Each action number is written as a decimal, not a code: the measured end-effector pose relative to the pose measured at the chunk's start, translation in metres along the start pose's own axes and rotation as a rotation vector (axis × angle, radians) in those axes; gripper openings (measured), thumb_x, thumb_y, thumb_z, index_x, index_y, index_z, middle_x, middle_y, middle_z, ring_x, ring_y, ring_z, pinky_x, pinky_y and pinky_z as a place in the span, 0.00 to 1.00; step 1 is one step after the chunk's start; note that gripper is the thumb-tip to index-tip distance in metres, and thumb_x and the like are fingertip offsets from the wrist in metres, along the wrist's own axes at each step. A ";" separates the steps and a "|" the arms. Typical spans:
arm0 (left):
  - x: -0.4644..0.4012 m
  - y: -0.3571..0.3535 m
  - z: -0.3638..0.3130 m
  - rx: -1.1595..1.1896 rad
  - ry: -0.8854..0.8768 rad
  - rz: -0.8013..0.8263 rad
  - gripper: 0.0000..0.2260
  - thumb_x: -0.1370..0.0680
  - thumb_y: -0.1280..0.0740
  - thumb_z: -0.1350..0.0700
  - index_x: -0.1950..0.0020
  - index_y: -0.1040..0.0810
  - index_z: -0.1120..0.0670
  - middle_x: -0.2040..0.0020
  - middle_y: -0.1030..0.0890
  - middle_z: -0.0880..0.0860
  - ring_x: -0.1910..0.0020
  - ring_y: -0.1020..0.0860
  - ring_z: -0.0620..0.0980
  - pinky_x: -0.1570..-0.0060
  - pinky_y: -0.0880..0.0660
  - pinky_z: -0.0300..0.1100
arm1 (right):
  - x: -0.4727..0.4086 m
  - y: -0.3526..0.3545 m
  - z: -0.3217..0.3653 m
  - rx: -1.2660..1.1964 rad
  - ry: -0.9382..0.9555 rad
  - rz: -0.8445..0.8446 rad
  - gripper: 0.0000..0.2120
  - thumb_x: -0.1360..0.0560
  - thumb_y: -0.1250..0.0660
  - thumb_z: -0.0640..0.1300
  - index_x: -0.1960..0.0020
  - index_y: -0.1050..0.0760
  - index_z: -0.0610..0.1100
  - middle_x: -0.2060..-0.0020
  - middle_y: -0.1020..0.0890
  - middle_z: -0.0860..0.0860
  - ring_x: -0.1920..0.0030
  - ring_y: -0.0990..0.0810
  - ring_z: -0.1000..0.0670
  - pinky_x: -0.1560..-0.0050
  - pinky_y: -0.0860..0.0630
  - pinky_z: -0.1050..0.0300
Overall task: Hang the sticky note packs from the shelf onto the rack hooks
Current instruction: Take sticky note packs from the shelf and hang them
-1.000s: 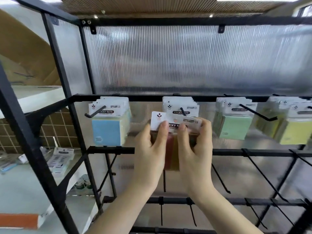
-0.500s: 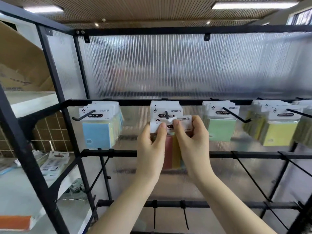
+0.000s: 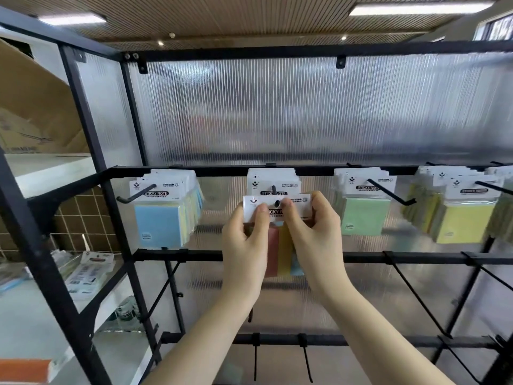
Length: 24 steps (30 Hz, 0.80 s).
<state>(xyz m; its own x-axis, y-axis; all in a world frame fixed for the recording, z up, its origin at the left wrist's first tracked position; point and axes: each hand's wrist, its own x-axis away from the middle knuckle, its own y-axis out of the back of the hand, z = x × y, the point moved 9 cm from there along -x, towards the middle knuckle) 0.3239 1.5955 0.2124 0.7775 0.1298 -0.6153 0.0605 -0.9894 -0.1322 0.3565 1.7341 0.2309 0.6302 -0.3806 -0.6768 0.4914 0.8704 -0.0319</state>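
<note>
Both hands on it: left hand and right hand pinch the sticky note pack by its header card, hole lined up on the hook tip. Threading step; next, I'd say, push it back evenly and let go.

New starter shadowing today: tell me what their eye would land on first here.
First, the two hands at centre: the left hand and right hand pinch a sticky note pack by its header card, its hole at the tip of the middle hook. Next, the packs already hanging along that rail: blue pack left, green pack right.
</note>
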 end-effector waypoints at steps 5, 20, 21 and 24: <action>-0.006 0.006 0.016 -0.116 -0.011 -0.056 0.06 0.23 0.33 0.54 0.50 0.27 0.55 0.55 0.21 0.47 0.57 0.23 0.40 0.58 0.29 0.27 | -0.003 -0.001 -0.020 0.081 -0.078 -0.002 0.07 0.24 0.32 0.44 0.49 0.29 0.47 0.55 0.22 0.54 0.54 0.22 0.52 0.52 0.25 0.55; -0.023 0.019 0.090 -0.298 0.132 0.005 0.14 0.24 0.31 0.49 0.45 0.23 0.57 0.53 0.20 0.47 0.54 0.23 0.38 0.56 0.30 0.23 | -0.016 -0.006 -0.097 0.205 -0.279 0.158 0.16 0.26 0.31 0.53 0.44 0.33 0.51 0.50 0.24 0.55 0.47 0.23 0.53 0.48 0.23 0.57; -0.025 0.018 0.090 -0.307 0.135 0.005 0.15 0.24 0.31 0.49 0.45 0.24 0.58 0.53 0.20 0.48 0.54 0.23 0.38 0.57 0.30 0.23 | -0.018 -0.007 -0.099 0.208 -0.287 0.167 0.16 0.26 0.31 0.54 0.44 0.33 0.51 0.50 0.23 0.53 0.47 0.23 0.52 0.47 0.23 0.54; -0.026 0.018 0.090 -0.319 0.136 -0.009 0.13 0.24 0.32 0.49 0.46 0.24 0.57 0.55 0.21 0.46 0.57 0.23 0.35 0.58 0.31 0.22 | -0.018 -0.008 -0.105 0.219 -0.314 0.186 0.16 0.27 0.32 0.55 0.45 0.32 0.49 0.51 0.23 0.52 0.48 0.22 0.51 0.48 0.22 0.53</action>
<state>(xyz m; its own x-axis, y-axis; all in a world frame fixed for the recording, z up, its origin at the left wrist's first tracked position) 0.2487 1.5801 0.1563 0.8511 0.1499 -0.5032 0.2438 -0.9616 0.1258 0.2777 1.7669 0.1661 0.8558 -0.3298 -0.3986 0.4472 0.8589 0.2495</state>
